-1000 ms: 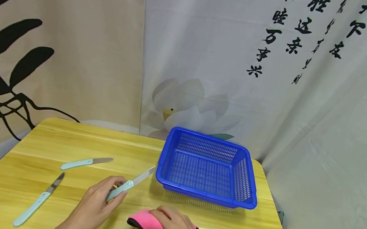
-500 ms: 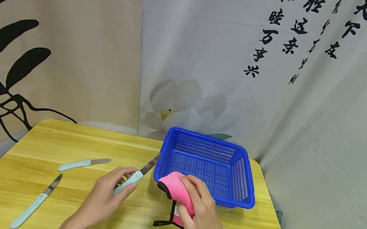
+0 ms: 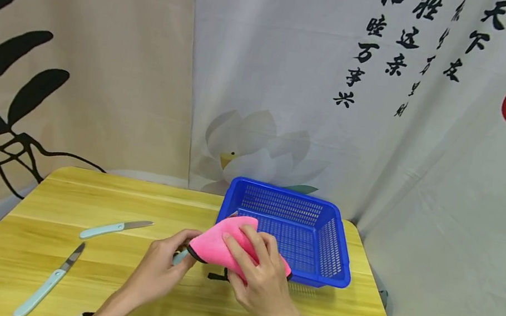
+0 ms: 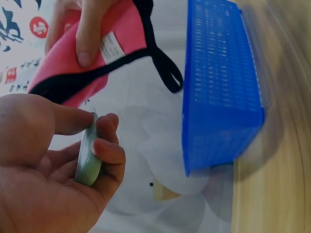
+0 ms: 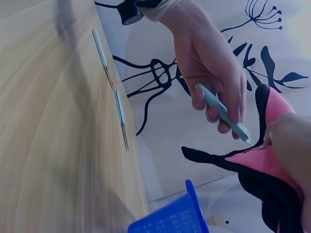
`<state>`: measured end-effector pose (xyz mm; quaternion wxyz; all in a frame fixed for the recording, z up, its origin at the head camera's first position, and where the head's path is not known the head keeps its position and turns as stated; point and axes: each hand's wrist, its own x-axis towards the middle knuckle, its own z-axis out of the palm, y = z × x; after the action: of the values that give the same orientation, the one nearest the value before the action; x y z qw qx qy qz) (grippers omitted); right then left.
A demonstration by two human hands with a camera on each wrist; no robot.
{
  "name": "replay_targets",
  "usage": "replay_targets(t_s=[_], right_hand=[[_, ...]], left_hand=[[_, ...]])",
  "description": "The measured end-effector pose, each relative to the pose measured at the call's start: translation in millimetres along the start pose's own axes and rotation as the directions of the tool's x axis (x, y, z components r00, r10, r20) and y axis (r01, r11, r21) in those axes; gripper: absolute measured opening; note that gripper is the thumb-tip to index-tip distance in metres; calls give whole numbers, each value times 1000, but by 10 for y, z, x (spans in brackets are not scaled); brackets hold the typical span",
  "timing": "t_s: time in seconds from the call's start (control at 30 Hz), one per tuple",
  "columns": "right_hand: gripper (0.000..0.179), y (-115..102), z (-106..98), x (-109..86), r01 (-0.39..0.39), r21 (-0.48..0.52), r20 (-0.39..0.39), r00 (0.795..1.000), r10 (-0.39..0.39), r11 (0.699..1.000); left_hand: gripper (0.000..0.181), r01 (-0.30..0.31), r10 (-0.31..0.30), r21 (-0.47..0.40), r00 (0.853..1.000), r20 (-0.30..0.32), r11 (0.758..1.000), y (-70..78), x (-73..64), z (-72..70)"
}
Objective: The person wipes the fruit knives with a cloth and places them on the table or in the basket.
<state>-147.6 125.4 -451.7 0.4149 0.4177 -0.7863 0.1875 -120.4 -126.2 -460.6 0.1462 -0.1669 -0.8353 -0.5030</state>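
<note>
My left hand grips a knife by its pale green handle, fingers and thumb curled round it. A pink cloth with black edging and a black hanging loop is pinched in my right hand. The cloth is folded over the knife's blade, which it mostly hides in the head view; only a tip shows above the fold. In the right wrist view, the blade goes in between the folds of the cloth. Both hands are held above the table, in front of the blue basket.
A blue plastic basket with perforated walls stands at the back right of the wooden table. Two more knives with pale green handles lie at the left: one farther back, one nearer the front. A printed curtain hangs behind.
My right hand has lifted the pink cloth from the table and brought it up and left over the blade. My left hand has moved right and slightly up with the knife.
</note>
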Motion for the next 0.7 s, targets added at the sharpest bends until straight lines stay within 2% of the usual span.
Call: replay_targets(t_s=[0.13,0.33,0.7], right_hand=[[71,-59,52,35,43,-50,-16,999,-43,998],[70,-132,96,51,49,-117,-19,998,-52,992],[56,-136,131,31,49,-213,-74,995,-66,976]], left_hand=[[42,27,-25,-58,999,33,998,36,-6,-1],[33,100,-85,-170,992,95,980,98,-37,-25],[24,123,-101,-195,988,120,973,163,-87,-61]])
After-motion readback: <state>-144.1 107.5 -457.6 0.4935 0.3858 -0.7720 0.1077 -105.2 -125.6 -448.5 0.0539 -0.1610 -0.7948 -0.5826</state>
